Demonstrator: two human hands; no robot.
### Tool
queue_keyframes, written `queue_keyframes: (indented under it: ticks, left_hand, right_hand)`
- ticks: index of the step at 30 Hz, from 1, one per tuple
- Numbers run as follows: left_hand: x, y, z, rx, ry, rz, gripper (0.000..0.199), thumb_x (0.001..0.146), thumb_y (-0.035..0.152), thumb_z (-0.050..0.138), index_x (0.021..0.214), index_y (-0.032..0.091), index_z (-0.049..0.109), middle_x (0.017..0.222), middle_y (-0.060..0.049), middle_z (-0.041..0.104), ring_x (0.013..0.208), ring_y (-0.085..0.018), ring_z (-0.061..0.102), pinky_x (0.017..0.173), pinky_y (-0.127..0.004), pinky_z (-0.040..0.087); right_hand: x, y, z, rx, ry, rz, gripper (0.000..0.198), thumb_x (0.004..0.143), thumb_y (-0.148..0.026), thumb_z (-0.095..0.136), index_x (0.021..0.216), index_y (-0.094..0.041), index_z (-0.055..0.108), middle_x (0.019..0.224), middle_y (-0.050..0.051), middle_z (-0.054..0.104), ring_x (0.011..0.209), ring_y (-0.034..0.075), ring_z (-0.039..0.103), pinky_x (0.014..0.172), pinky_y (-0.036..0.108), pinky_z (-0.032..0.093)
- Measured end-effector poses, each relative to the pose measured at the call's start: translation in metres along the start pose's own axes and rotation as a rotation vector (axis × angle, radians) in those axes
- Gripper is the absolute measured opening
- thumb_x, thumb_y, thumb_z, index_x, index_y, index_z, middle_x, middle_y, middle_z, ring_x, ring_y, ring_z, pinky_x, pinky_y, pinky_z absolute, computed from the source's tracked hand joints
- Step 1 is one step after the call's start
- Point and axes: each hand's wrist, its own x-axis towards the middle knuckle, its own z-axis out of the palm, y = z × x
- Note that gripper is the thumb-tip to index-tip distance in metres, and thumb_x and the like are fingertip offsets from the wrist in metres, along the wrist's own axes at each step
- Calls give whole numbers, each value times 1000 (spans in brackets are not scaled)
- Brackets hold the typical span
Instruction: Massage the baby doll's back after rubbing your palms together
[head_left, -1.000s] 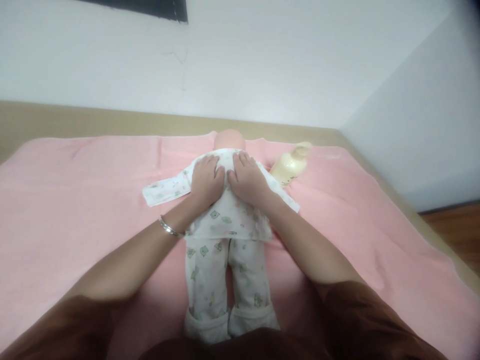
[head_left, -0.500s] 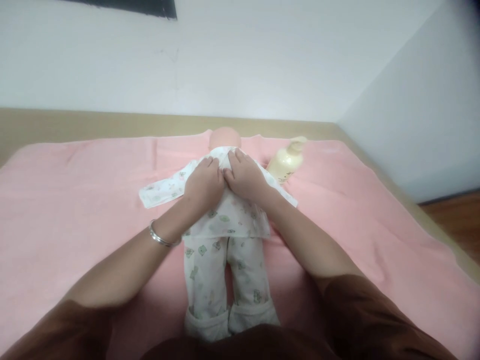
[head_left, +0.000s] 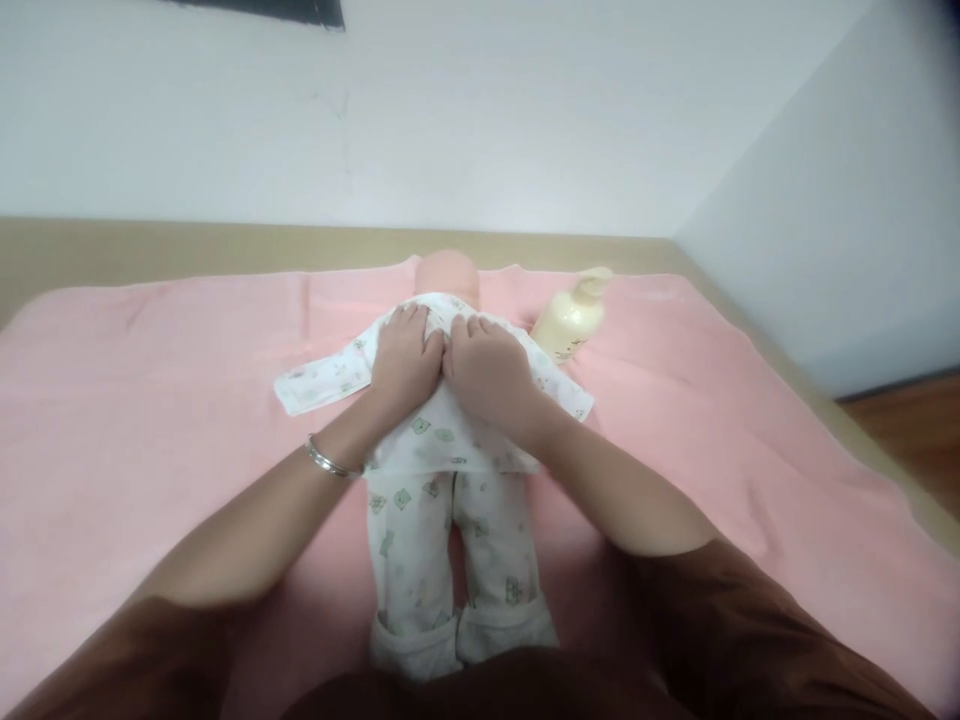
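A baby doll (head_left: 448, 270) lies lengthwise in front of me, its smooth bare head at the far end with no facial features showing. It wears a white printed top (head_left: 442, 440) with both sleeves spread out, and matching trousers (head_left: 416, 540) with turned-up cuffs. My left hand (head_left: 405, 360) rests palm down on the upper part of the top, fingers stretched toward the head. Beside it my right hand (head_left: 491, 370) presses on the same cloth, its fingers slightly bent. The two thumbs meet near the doll's midline. Both palms are hidden against the cloth.
A cream pump bottle (head_left: 571, 320) leans to the right of the doll, close to its right-hand sleeve. Under everything spreads a pink blanket (head_left: 187, 400) on a tan surface (head_left: 187, 240). A white wall (head_left: 487, 130) rises behind, and another closes the right side.
My hands have shifted slightly down the doll's back, away from its head. The right hand's fingers are more bent than before. The view has tilted a little.
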Motion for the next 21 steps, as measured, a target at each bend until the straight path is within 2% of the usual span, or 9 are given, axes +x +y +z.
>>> queue_keyframes:
  ticks: [3,6,8,11,14,18,21]
  left_hand:
    - [-3,1,1,-10,33,12,46,95,28,34,127,11,61,139,-15,63,136,-30,53,124,-51,38]
    - [-10,4,2,38,66,33,47,96,26,32,131,11,61,140,-15,63,136,-29,55,122,-49,42]
    - [-17,7,3,95,81,75,48,97,23,30,131,9,60,141,-16,62,139,-29,54,123,-49,41]
    - [-25,12,6,170,68,175,50,98,19,26,134,3,57,147,-20,57,146,-29,47,128,-49,34]
    - [-25,10,7,168,38,216,51,98,17,24,135,1,55,148,-21,55,148,-30,44,130,-50,31]
    - [-11,0,5,79,-7,179,50,97,19,24,132,2,55,146,-22,56,145,-31,46,128,-54,31]
    - [1,-7,2,31,-35,84,47,97,23,26,121,5,61,135,-21,63,136,-32,54,124,-53,37]
  right_hand:
    - [4,7,0,23,31,-4,35,99,-18,30,108,-7,62,105,21,70,103,31,64,91,42,51]
    - [10,14,0,90,2,21,33,99,-21,32,106,-8,62,104,19,71,102,29,65,92,40,52]
    - [15,20,2,138,-40,26,35,99,-23,32,110,-7,62,114,20,70,111,31,63,99,42,50]
    - [25,28,8,224,-80,71,46,101,-29,32,130,0,54,140,24,58,131,35,53,113,47,42]
    - [30,32,14,280,-62,108,53,102,-35,34,138,1,47,150,26,49,137,37,48,116,51,37]
    - [20,20,11,239,-25,129,51,103,-32,33,139,0,48,148,27,52,136,36,50,116,54,38]
    - [2,1,4,152,-17,49,49,102,-21,32,143,0,46,149,27,51,142,36,47,120,52,38]
